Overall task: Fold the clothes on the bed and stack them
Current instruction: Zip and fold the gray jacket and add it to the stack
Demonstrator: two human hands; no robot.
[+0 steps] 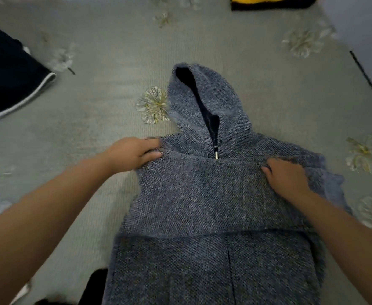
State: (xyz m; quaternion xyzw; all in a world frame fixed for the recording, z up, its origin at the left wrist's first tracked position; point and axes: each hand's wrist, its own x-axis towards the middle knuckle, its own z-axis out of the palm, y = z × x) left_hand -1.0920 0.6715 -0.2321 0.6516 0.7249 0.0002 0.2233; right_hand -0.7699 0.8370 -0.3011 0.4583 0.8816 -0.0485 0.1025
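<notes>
Lying at the far left of the grey-green bedspread with pale flower prints (105,62) is a black garment with a white trim (11,84), not yet folded as far as can be seen. Moving right, the left hand (134,153) pinches the shoulder corner of the blue-grey knitted hooded zip jacket (202,194), thumb on top and fingers curled onto the fabric. The jacket lies flat on the bed in front of the person, hood pointing away, zip closed, and a fabric edge runs across it at the middle. The right hand (288,179) rests on the opposite shoulder, fingers curled into the knit, apparently gripping a fold. A yellow and black garment (270,3) lies at the far right top edge.

Judgement: the jacket fold is in hand, early stage. Next move likely calls for drawing both shoulders inward or downward evenly, keeping the hood aligned.
</notes>
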